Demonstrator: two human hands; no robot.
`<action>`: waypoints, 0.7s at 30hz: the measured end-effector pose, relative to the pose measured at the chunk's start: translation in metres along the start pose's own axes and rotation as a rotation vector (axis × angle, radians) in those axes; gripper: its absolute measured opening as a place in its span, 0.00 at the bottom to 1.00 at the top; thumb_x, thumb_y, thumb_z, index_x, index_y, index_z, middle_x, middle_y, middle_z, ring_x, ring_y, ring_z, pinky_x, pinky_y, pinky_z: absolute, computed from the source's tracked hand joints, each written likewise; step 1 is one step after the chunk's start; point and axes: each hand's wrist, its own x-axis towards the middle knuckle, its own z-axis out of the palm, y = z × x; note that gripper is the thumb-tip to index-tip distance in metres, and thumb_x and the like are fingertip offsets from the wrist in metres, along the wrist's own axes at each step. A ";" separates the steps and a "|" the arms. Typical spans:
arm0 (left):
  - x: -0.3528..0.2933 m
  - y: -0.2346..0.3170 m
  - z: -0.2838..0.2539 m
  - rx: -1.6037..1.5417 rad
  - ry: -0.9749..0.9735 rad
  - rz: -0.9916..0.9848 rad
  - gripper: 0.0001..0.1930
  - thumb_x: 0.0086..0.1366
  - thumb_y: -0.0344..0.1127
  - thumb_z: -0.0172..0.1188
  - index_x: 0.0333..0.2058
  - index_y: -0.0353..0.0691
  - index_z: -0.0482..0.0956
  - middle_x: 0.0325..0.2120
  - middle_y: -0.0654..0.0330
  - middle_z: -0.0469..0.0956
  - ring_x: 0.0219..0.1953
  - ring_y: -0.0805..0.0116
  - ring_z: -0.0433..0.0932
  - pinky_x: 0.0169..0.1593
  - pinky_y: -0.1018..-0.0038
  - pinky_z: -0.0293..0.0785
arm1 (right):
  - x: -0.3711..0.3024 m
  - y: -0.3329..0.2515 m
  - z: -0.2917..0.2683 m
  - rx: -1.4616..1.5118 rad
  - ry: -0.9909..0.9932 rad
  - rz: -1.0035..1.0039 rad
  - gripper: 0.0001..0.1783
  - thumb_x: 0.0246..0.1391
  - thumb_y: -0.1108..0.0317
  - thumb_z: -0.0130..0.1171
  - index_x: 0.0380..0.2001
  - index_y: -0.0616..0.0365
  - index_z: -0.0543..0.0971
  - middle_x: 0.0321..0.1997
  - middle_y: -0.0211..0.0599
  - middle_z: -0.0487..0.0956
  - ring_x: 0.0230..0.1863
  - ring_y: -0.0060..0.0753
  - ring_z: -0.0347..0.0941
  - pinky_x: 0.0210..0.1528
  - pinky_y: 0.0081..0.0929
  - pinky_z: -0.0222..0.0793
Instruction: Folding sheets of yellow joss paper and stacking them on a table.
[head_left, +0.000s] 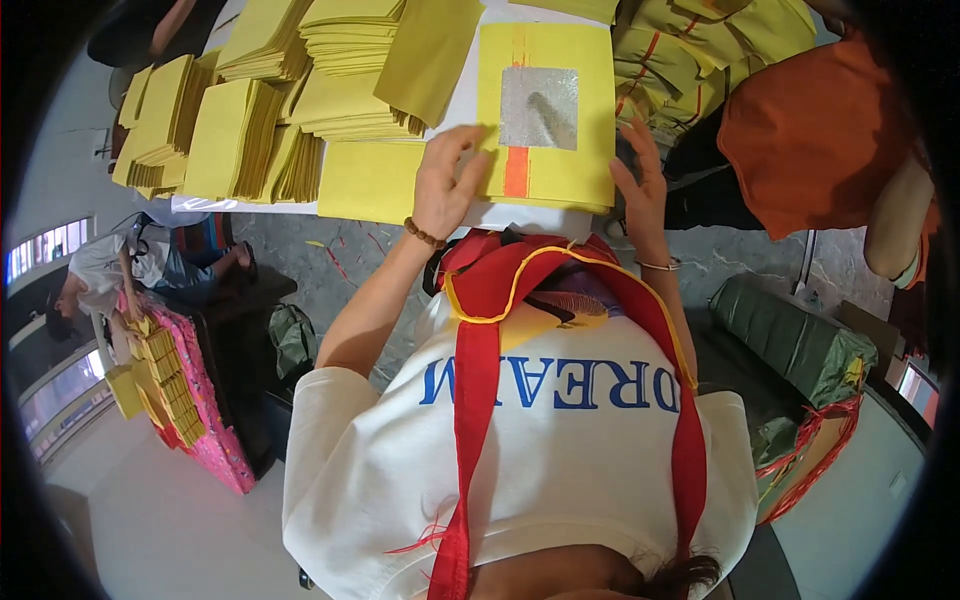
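Observation:
In front of me on the white table lies a stack of yellow paper sheets [595,110]. Its top sheet carries a silver foil square [550,105] and an orange-red strip running above and below the foil. My left hand [447,185] is at the stack's left edge, thumb and fingers apart, with a beaded bracelet on the wrist. On the opposite edge is my right hand [643,185], also with spread fingers. Neither hand grips anything; whether the fingertips touch the paper is hard to tell.
Several yellow paper bundles [230,135] fill the table's left side. A loose yellow sheet [430,60] leans over them. At the far right are yellow bundles tied with red bands [690,60], beside a person in orange [800,140]. Another person [130,255] sits at the left.

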 end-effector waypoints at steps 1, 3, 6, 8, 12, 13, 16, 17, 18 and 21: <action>0.000 0.009 -0.006 0.141 -0.138 0.217 0.18 0.58 0.34 0.57 0.47 0.37 0.71 0.45 0.53 0.70 0.42 0.58 0.71 0.46 0.69 0.67 | 0.000 -0.003 -0.004 -0.034 -0.049 -0.033 0.24 0.50 0.68 0.57 0.53 0.55 0.69 0.61 0.41 0.63 0.64 0.42 0.55 0.63 0.33 0.50; 0.001 0.025 -0.008 0.340 -0.330 0.513 0.18 0.55 0.36 0.61 0.43 0.37 0.74 0.40 0.53 0.73 0.39 0.54 0.70 0.44 0.65 0.67 | -0.001 -0.004 -0.009 -0.068 -0.100 -0.067 0.20 0.50 0.67 0.57 0.48 0.56 0.74 0.60 0.41 0.65 0.64 0.44 0.55 0.63 0.34 0.49; 0.000 0.022 -0.008 0.509 -0.387 0.659 0.18 0.53 0.36 0.62 0.43 0.38 0.75 0.38 0.55 0.74 0.41 0.57 0.70 0.45 0.67 0.68 | -0.001 -0.005 -0.009 -0.213 -0.226 -0.129 0.16 0.50 0.66 0.57 0.43 0.58 0.76 0.57 0.41 0.68 0.62 0.44 0.58 0.62 0.33 0.52; 0.003 0.018 -0.009 0.499 -0.383 0.670 0.17 0.54 0.36 0.61 0.42 0.37 0.75 0.36 0.55 0.74 0.40 0.57 0.70 0.44 0.67 0.68 | -0.004 -0.009 -0.006 -0.131 -0.253 -0.042 0.16 0.49 0.64 0.57 0.41 0.60 0.77 0.58 0.41 0.68 0.61 0.43 0.60 0.60 0.33 0.54; 0.009 0.021 -0.014 0.480 -0.452 0.647 0.11 0.55 0.34 0.59 0.36 0.37 0.76 0.33 0.57 0.75 0.37 0.58 0.72 0.42 0.69 0.70 | -0.003 -0.014 -0.008 -0.171 -0.265 -0.059 0.16 0.49 0.64 0.57 0.41 0.60 0.77 0.58 0.41 0.68 0.59 0.42 0.62 0.60 0.33 0.55; 0.011 0.020 -0.015 0.480 -0.450 0.647 0.11 0.55 0.34 0.59 0.36 0.37 0.76 0.33 0.57 0.75 0.37 0.58 0.72 0.42 0.69 0.70 | -0.002 -0.014 -0.009 -0.156 -0.281 -0.048 0.17 0.49 0.63 0.57 0.41 0.60 0.77 0.58 0.41 0.67 0.59 0.42 0.62 0.59 0.32 0.55; 0.018 0.017 -0.018 0.374 -0.483 0.644 0.08 0.57 0.34 0.58 0.32 0.37 0.76 0.31 0.58 0.75 0.35 0.58 0.72 0.39 0.68 0.71 | -0.002 -0.013 -0.016 -0.147 -0.341 -0.052 0.21 0.48 0.59 0.58 0.44 0.57 0.75 0.60 0.40 0.66 0.60 0.43 0.61 0.60 0.37 0.53; 0.020 0.018 -0.019 0.366 -0.498 0.622 0.07 0.57 0.34 0.57 0.31 0.37 0.76 0.30 0.58 0.74 0.35 0.58 0.72 0.39 0.68 0.71 | -0.001 -0.012 -0.018 -0.152 -0.383 -0.064 0.24 0.47 0.55 0.59 0.47 0.55 0.75 0.61 0.38 0.64 0.61 0.43 0.60 0.61 0.42 0.51; 0.021 0.018 -0.020 0.358 -0.513 0.599 0.07 0.58 0.35 0.56 0.30 0.37 0.75 0.28 0.58 0.74 0.34 0.57 0.73 0.39 0.68 0.71 | -0.002 -0.014 -0.019 -0.152 -0.385 -0.066 0.24 0.47 0.55 0.59 0.47 0.55 0.75 0.61 0.38 0.64 0.61 0.43 0.60 0.61 0.42 0.51; 0.023 0.016 -0.020 0.390 -0.536 0.599 0.07 0.59 0.35 0.55 0.29 0.37 0.74 0.28 0.57 0.73 0.34 0.56 0.72 0.38 0.68 0.70 | -0.004 -0.027 -0.021 -0.512 -0.489 -0.131 0.33 0.42 0.47 0.61 0.52 0.51 0.71 0.63 0.37 0.61 0.66 0.44 0.52 0.64 0.43 0.46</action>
